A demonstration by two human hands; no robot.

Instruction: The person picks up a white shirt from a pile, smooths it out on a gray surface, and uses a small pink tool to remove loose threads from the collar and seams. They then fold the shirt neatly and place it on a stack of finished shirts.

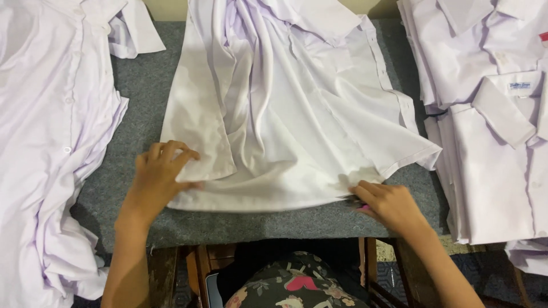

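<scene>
Left hand (162,174) lay flat on the near left corner of the white shirt (285,114), fingers spread and curled over the edge of a folded-in panel; the hand pressed the cloth rather than pinching it, which probably kept that corner from sliding on the grey felt table cover (142,85). Right hand (388,205) rested at the near right end of the same hem, fingers drawn together around a small dark tool with a pink part (357,203); most of that tool was hidden under the fingers and its kind could not be told. With one hand at each end, the lower hem lay taut and nearly straight along the near table edge; the upper part of the shirt remained rumpled and gathered toward the far side.

White shirt occupied the middle of the cover, collar end away from the person. A loose heap of similar white garments (51,142) spilled over the left side; a neat stack of folded shirts (496,125) stood on the right, just beside the worked shirt, well placed for sorting by state. Below the table edge, a floral-print garment (291,285) on the person's lap was visible.
</scene>
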